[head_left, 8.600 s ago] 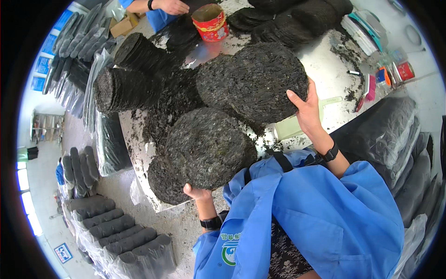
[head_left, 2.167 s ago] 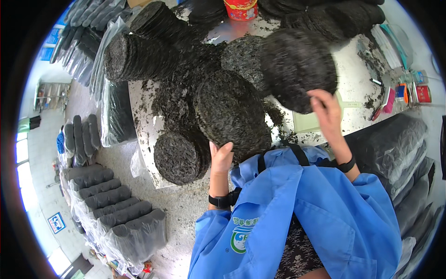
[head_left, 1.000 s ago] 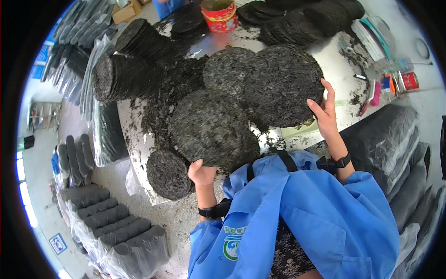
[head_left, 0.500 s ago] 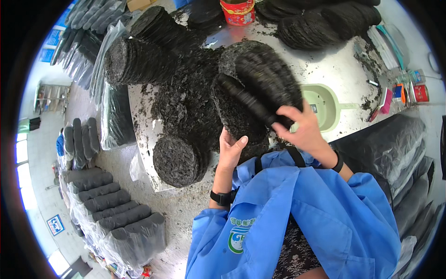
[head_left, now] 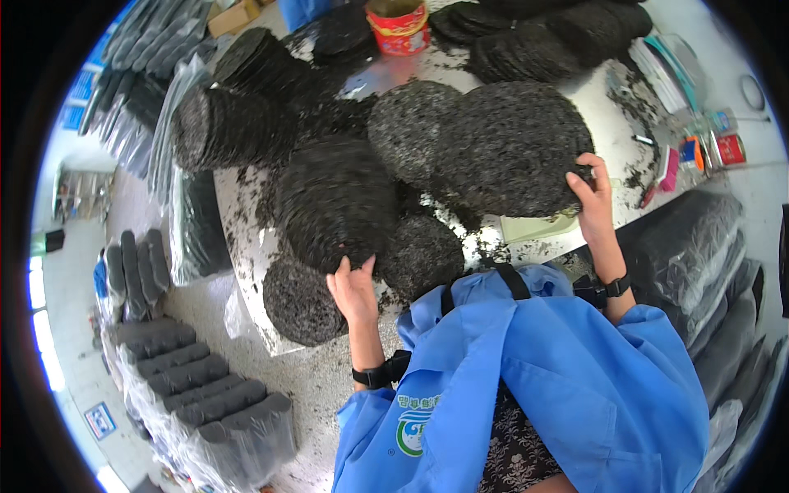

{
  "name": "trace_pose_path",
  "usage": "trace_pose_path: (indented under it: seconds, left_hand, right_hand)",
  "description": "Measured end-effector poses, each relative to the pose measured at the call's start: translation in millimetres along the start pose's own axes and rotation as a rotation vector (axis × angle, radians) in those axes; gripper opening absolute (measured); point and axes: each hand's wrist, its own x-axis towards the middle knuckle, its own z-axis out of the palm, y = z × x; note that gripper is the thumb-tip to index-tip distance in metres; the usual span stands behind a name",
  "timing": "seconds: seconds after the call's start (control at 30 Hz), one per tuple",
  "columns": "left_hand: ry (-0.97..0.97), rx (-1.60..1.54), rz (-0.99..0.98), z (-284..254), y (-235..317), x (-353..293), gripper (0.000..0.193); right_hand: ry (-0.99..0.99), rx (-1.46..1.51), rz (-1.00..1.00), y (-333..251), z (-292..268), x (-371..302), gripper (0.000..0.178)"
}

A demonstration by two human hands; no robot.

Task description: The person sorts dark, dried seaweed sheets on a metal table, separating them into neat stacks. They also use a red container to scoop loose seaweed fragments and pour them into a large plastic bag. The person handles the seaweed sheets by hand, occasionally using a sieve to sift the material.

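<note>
My left hand (head_left: 353, 289) pinches the near edge of a round, dark dried seaweed sheet (head_left: 335, 201), which is blurred by motion. Off to the right, my right hand (head_left: 598, 197) grips the edge of another round seaweed sheet (head_left: 518, 148), its thumb on top. Between the two lies a greyish round seaweed disc (head_left: 407, 123), partly covered by the right sheet. Nearer to me are a further round disc (head_left: 426, 256) and a round seaweed stack (head_left: 300, 306). The right sheet hides most of a pale green plastic scoop (head_left: 538, 228).
Tipped seaweed stacks (head_left: 234, 127) lie at the far left, and more piles (head_left: 559, 41) at the far right. A red bucket (head_left: 398, 26) stands at the back of the table. Bagged dark rolls (head_left: 205, 394) fill the floor at left. Small tools (head_left: 670, 168) lie by the right edge.
My hands, close together before, are now spread apart. The left has moved left with one sheet, the right has moved right with another, now flattened out. The scoop has become mostly covered.
</note>
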Motion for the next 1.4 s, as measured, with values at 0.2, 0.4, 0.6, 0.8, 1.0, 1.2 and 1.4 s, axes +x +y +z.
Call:
trace_pose_path:
  seconds: [0.2, 0.4, 0.6, 0.8, 1.0, 1.2, 1.4]
  left_hand:
    - [-0.291, 0.920, 0.594, 67, -2, -7, 0.037]
    - [-0.054, 0.363, 0.313, 73, -4, -8, 0.035]
    - [0.089, 0.020, -0.218, 59, 2, -9, 0.038]
    - [-0.219, -0.472, -0.652, 48, -49, -22, 0.042]
    - [-0.165, -0.176, -0.677, 41, -37, -37, 0.046]
    - [-0.132, -0.036, -0.648, 34, -4, -58, 0.055]
    - [0.014, -0.004, -0.445, 56, 21, -52, 0.084]
  right_hand:
    - [-0.093, -0.040, 0.070, 4, 20, -17, 0.029]
    - [-0.132, 0.070, -0.001, 6, 28, -19, 0.030]
    - [-0.287, 0.559, 0.245, -5, 16, -24, 0.036]
    - [-0.452, 0.136, 0.217, 1, 49, -30, 0.052]
    - [-0.434, 0.079, 0.211, -32, 56, -32, 0.101]
    - [-0.454, -0.029, 0.255, -45, 66, -34, 0.084]
    - [-0.442, -0.217, 0.058, -34, 65, -28, 0.081]
